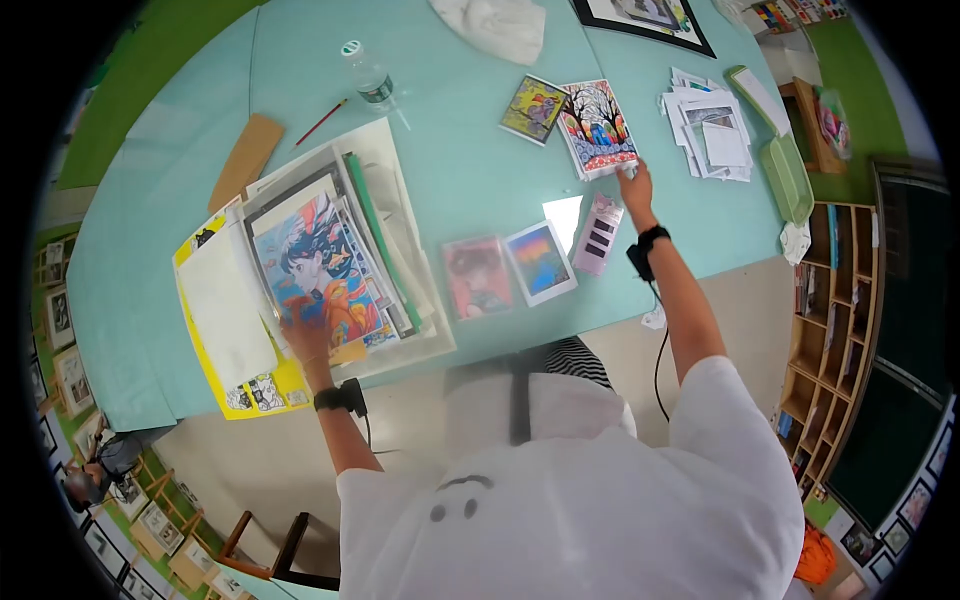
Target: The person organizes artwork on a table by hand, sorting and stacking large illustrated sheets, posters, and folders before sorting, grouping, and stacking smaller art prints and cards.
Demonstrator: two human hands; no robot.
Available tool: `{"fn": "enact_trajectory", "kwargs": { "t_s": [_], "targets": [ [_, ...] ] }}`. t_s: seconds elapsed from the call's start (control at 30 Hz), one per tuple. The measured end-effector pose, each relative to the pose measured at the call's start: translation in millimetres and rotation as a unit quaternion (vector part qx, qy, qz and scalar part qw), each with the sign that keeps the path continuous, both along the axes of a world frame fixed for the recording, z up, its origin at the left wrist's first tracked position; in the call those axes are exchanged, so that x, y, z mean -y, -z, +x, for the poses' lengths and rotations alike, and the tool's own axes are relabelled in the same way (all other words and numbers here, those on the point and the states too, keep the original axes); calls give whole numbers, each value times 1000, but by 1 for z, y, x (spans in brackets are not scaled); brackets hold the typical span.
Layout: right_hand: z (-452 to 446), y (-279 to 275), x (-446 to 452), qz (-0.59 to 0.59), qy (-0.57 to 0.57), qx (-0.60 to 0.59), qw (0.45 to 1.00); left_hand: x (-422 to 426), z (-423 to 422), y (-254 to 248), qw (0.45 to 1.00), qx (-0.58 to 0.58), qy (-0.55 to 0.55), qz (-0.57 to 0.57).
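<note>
My left hand (308, 338) rests with fingers spread on the lower left of a colourful anime-style picture (322, 262), on top of a pile of papers and folders. My right hand (636, 188) has its fingers at the bottom edge of a small stack of cards topped by a tree drawing (598, 125); thumb and fingers pinch its corner. A small yellow-green picture (534, 108) lies touching that stack. Nearer me are a pink portrait card (477, 278), a rainbow-coloured card (541, 262) and a pink packet (600, 235).
On the pale green table (470, 190) are a plastic bottle (370, 76), a red pencil (321, 121), brown card (247, 160), white cloth (492, 28), a paper pile (710, 130), an open green case (787, 178) and a framed picture (650, 18). Another person (88, 482) is at lower left.
</note>
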State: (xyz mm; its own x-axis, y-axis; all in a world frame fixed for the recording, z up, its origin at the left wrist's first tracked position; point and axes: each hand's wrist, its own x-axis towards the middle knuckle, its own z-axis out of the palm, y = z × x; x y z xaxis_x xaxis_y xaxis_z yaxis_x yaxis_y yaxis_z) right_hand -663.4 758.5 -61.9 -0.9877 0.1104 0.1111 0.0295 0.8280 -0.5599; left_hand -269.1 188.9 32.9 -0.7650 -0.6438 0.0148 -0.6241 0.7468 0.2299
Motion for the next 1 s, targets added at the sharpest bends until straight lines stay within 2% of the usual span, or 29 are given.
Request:
{"fn": "enact_trajectory", "kwargs": {
  "t_s": [0.03,0.1,0.13,0.2,0.23,0.33,0.43,0.53,0.63,0.73,0.77,0.83,0.87,0.93,1.0],
  "targets": [
    [-20,5,-8,22,-4,2,1000,0,7,13,997,4,-52,-50],
    [-47,14,-18,66,-15,9,998,1,14,13,992,-47,-98,-58],
    [-54,7,-14,97,-27,53,994,-3,17,8,988,-71,-121,-63],
    [-68,-10,-4,154,-46,139,977,-14,24,-6,989,-77,-100,-82],
    [-73,-9,-3,141,-6,188,972,-20,26,-13,988,-86,-95,-81],
    [-92,-1,-1,87,23,254,963,-43,26,-28,989,-88,-97,-75],
    [-104,-24,2,82,-66,369,923,-63,21,-31,989,-95,-92,-71],
    [-92,-19,4,102,-51,251,961,-89,-1,-32,989,-113,-73,-54],
    [-82,-39,11,116,-36,236,964,-119,-37,-44,990,-136,-31,-20],
    [-87,-30,-7,-16,-75,213,974,-136,-64,-46,992,-126,12,-5],
    [-86,-30,-14,-122,-36,229,965,-142,-69,-42,989,-145,31,-16],
    [-84,-38,-24,-328,40,249,910,-154,-82,-37,982,-181,52,16],
    [-83,-45,-32,-369,28,256,893,-161,-87,-35,977,-201,61,31],
    [-77,-63,-60,-448,2,268,853,-180,-100,-43,966,-200,83,140],
    [-61,-81,-68,-483,-19,264,835,-197,-115,-41,933,-209,100,275]
  ]
}}
